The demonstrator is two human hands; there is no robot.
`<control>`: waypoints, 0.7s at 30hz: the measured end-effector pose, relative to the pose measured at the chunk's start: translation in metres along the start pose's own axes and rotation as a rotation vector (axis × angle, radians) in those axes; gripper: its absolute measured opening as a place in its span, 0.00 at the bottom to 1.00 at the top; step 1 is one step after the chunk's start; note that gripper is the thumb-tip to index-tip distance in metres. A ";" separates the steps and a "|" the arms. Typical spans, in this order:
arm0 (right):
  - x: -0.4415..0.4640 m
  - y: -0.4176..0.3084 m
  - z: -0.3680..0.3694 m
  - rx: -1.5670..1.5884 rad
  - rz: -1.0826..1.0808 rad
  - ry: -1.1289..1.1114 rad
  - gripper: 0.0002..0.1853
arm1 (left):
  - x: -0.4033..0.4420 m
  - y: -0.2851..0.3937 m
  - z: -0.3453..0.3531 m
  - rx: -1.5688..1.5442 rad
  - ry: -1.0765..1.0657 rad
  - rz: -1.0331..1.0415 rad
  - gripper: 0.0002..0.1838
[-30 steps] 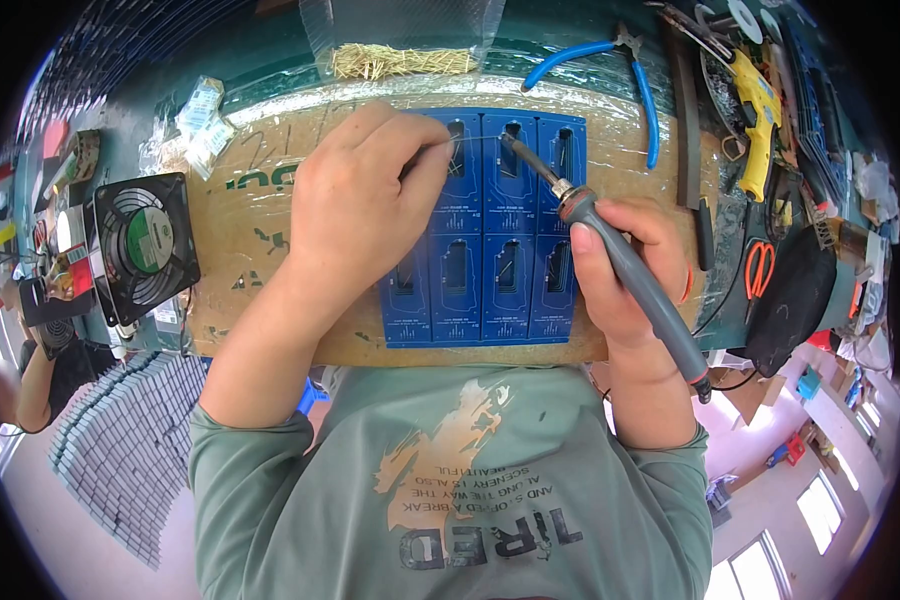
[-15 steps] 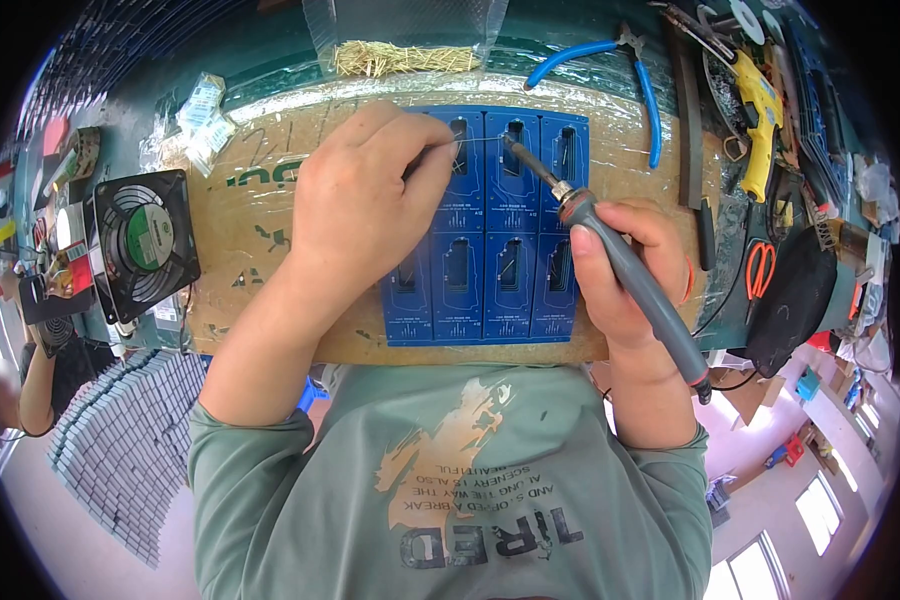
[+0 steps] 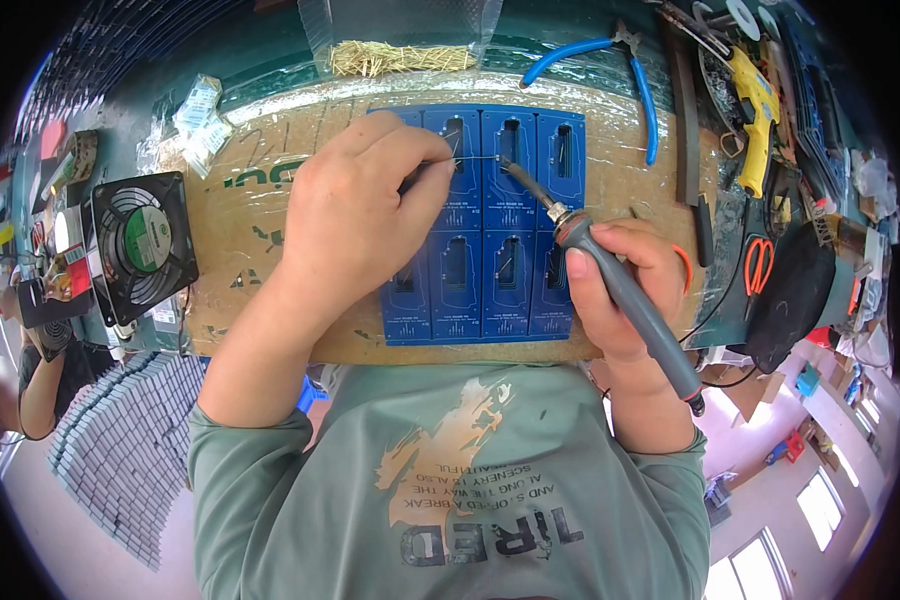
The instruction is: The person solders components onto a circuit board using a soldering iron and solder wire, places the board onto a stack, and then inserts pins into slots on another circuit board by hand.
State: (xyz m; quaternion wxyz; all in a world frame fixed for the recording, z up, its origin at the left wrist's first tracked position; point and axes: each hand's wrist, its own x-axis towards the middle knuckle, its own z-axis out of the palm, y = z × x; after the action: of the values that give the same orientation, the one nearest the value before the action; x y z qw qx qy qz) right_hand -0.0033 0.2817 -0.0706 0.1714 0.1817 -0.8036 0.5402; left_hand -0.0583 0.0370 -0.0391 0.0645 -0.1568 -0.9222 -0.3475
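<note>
A blue circuit board panel (image 3: 482,222) with slotted sections lies on the cardboard. Over its upper left part, my left hand (image 3: 365,210) pinches a thin wire (image 3: 480,157) that runs right from the fingertips. My right hand (image 3: 630,280) is wrapped round a grey soldering iron (image 3: 635,305), whose tip meets the wire's right end above an upper slot of the panel. My left hand covers the panel's upper left corner.
Gold pins (image 3: 400,58) lie in a clear bag beyond the board. Blue pliers (image 3: 635,75) are at the back right, near a yellow glue gun (image 3: 758,120) and orange scissors (image 3: 759,265). A black fan (image 3: 145,245) stands left. A co-worker's arm (image 3: 40,395) shows far left.
The iron's tip and the wire's end have shifted slightly down on the panel, towards my body. The soldering iron's handle has moved slightly down and left. Both hands keep their hold.
</note>
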 end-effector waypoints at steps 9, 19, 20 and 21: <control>-0.001 0.004 0.002 -0.004 -0.036 0.002 0.18 | 0.000 -0.001 0.001 -0.002 -0.004 0.027 0.03; 0.006 -0.007 -0.001 -0.165 -0.157 -0.063 0.21 | -0.001 -0.003 0.003 -0.016 0.003 0.068 0.03; 0.006 -0.009 -0.001 -0.169 -0.158 -0.065 0.20 | 0.000 -0.004 0.003 -0.015 0.005 0.070 0.04; 0.007 -0.009 -0.001 -0.174 -0.160 -0.067 0.20 | 0.000 -0.004 0.003 -0.014 0.007 0.072 0.04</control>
State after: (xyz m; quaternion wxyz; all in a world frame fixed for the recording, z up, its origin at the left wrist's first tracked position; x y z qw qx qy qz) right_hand -0.0047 0.2786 -0.0598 0.2022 0.2477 -0.8356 0.4467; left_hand -0.0597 0.0356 -0.0438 0.0793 -0.1890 -0.9133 -0.3520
